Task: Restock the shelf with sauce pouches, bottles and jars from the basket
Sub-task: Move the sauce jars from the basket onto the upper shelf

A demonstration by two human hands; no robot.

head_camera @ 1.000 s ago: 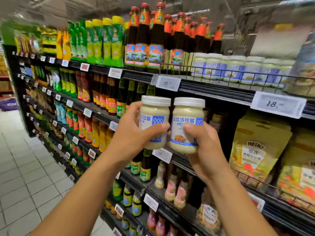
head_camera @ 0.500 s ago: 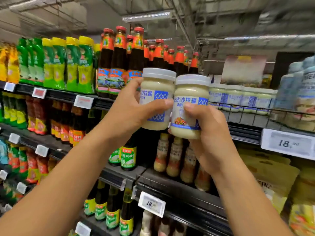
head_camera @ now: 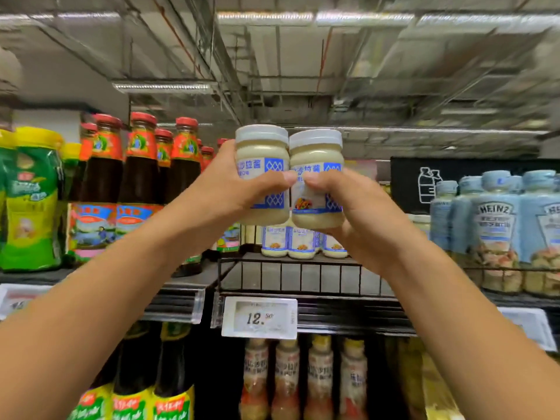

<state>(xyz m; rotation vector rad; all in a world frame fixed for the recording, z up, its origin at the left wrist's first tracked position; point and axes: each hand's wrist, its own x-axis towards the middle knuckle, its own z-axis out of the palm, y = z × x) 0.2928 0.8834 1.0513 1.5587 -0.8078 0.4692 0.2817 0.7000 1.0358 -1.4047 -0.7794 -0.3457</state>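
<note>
Left hand: the left hand is curled round the left jar, with the thumb lying across its blue and white label.
Right hand: the right hand grips the right jar the same way, and the two thumb tips meet between the jars.
Held jars: both are upright with white lids and pale cream filling. They touch side by side, raised at the picture's centre just above the top shelf.
Top shelf: the top shelf is a dark board with a low wire rail along its front edge, at 6 o'clock from the held jars.
Shelf jars: a row of matching shelf jars stands behind the rail, straight below the held pair.
Price tag: a white price tag reading 12.50 is clipped to the shelf edge at 6 o'clock.
At 9 o'clock: dark bottles with red caps, then green pouches at the far edge.
At 3 o'clock: pale blue squeeze bottles marked Heinz, with a black sign showing a bottle outline behind them.
Lower shelf: slim dressing bottles at 6 o'clock.
Room: a bare ceiling of pipes and beams fills 12 o'clock, with a strip light at 11 o'clock.
</note>
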